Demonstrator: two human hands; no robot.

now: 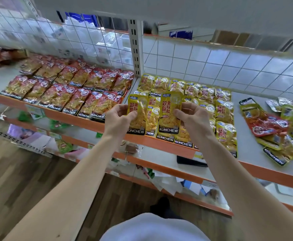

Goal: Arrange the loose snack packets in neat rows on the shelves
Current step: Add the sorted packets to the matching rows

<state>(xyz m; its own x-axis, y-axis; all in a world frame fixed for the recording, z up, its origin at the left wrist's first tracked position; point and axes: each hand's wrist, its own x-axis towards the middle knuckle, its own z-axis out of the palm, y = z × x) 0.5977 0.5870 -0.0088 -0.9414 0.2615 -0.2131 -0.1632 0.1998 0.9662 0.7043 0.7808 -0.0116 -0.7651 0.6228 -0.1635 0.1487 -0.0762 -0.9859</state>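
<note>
My left hand (118, 117) pinches a yellow Konchew snack packet (138, 122) by its left edge. My right hand (192, 117) pinches a second yellow packet (170, 115) by its right edge. Both packets hang upright, side by side, just above the front of the yellow rows (208, 100) on the right shelf bay. Red packets (69, 87) lie in neat rows on the left bay. A loose heap of yellow and red packets (278, 129) lies at the far right of the shelf.
The shelf has an orange front edge (83, 120) and a white upright post (136, 47) between the bays. A wire grid backs the shelf. Lower shelves (159, 164) hold mixed goods and papers. Wooden floor lies below.
</note>
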